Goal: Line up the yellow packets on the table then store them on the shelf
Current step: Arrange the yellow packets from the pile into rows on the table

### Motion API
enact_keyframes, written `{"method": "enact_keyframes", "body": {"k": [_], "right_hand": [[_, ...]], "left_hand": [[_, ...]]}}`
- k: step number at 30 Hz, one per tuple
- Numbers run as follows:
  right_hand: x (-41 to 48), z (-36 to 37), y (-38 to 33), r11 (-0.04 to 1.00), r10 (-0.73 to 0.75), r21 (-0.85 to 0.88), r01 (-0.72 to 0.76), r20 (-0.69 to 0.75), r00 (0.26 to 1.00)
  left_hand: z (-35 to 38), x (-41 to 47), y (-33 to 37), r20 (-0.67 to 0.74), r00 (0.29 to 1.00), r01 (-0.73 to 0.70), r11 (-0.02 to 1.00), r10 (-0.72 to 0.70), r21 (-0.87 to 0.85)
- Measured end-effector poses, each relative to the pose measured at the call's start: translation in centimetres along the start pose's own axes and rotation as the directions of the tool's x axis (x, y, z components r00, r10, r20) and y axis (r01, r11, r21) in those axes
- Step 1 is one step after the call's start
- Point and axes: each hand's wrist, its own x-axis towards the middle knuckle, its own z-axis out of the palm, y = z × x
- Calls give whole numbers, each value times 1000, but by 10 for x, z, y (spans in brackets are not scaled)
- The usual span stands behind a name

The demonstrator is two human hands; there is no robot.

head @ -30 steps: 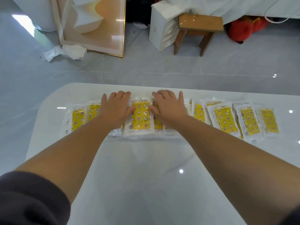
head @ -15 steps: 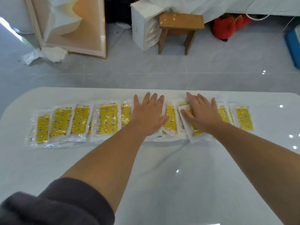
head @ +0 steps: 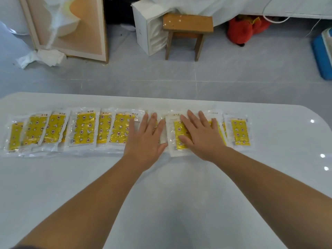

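Lying flat, palm-down: left hand (head: pixel 145 140) and right hand (head: pixel 203 139) on yellow packets (head: pixel 84 130)

grey tiled floor (head: pixel 233 72), wooden stool (head: pixel 186 31), framed panel (head: pixel 79 33)

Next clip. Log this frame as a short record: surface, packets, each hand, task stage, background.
surface: white table
packets: yellow packets lie in one overlapping row along the table's far side
left: left hand flat, fingers straight, pressing on packets mid-row
right: right hand flat on a packet that juts nearer the person than its neighbours
stage: lining up; no shelf in view
background: wooden stool and framed picture on the floor
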Motion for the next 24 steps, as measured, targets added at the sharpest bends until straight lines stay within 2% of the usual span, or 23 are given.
{"method": "enact_keyframes", "body": {"k": [2, 5, 7, 9, 11, 15, 17, 21, 22, 24], "right_hand": [[-3, -1, 10, 1000, 14, 18, -14, -40, 999], [-7, -5, 19, 987, 108, 131, -89, -152, 982], [-15, -1, 30, 976, 198, 116, -184, -129, 972], [-21, 6, 42, 968, 233, 104, -230, -13, 972], [-25, 13, 49, 966, 213, 132, -220, 65, 975], [-26, 12, 52, 956, 188, 219, -195, 53, 981], [-35, 11, 50, 958, 186, 220, -184, 10, 983], [-79, 27, 43, 979, 100, 189, -79, -106, 989], [-94, 34, 43, 982, 86, 178, -68, -99, 991], [-123, 50, 45, 981, 104, 165, -99, -21, 994]], "left_hand": [[-5, 2, 9, -24, 999, 32, 999, -32, -14], [-11, 1, 31, -150, 988, 21, 995, -35, -96], [-12, 0, 45, -142, 989, 24, 994, -40, -109], [-7, 3, 54, -55, 998, -3, 999, 0, -43], [-4, 6, 58, 15, 1000, -25, 999, 25, 30], [-11, 5, 65, 26, 1000, 8, 998, -10, 62], [-14, -7, 71, -13, 999, -28, 996, 29, 81], [4, -56, 83, -153, 981, -125, 992, 121, -17], [12, -71, 86, -129, 984, -125, 992, 121, -22], [29, -97, 89, 12, 998, -61, 995, 62, -84]]}}
